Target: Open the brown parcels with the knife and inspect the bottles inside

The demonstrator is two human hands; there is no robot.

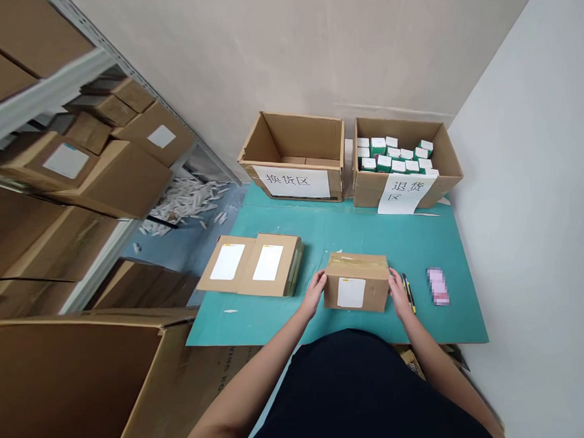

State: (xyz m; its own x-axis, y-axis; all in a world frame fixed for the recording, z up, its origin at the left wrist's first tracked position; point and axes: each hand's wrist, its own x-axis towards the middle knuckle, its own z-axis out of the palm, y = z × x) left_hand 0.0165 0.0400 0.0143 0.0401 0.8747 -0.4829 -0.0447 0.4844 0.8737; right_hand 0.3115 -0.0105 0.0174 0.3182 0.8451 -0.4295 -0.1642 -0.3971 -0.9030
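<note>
Between my two hands a taped cardboard box (pixel 375 295) stands on the green table, a white label on its near side and tape along its top. My left hand (pixel 314 291) grips the box's left end, and my right hand (pixel 398 293) grips its right end. Just right of my right hand lie a yellow-and-black utility knife (pixel 412 300) and a dark, pen-like item beside it. To the left of my left hand lie labelled cardboard boxes (pixel 247 259) side by side. The box's underside is hidden.
At the table's (pixel 340 224) back stand an open carton (pixel 299 142) with a paper sign and another carton (pixel 447 170) holding several green-and-white small boxes. A blurred pink item (pixel 438 287) lies at right. Shelves of boxes (pixel 121 175) and a large open carton (pixel 76 365) are at left.
</note>
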